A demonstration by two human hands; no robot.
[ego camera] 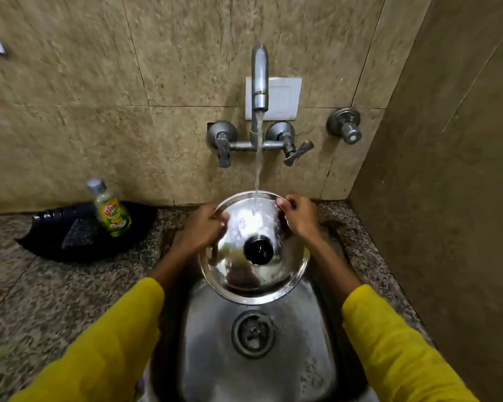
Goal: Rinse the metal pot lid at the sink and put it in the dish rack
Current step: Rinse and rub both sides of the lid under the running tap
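A round shiny metal pot lid (pixel 244 282) with a black knob (pixel 258 250) in its middle is held tilted over the steel sink (pixel 212 343). My left hand (pixel 204 227) grips the lid's left rim, and my right hand (pixel 298 214) grips its upper right rim. Water runs from the wall tap (pixel 259 79) in a thin stream (pixel 258 158) and lands on the upper part of the lid. No dish rack is in view.
A bottle of yellow-green dish liquid (pixel 111 210) stands on a black tray (pixel 50 239) on the speckled stone counter (pixel 41 300) to the left. Two tap handles (pixel 291 146) and a separate valve (pixel 346 126) stick out of the tiled wall. A wall closes the right side. The sink drain (pixel 253 333) lies below the lid.
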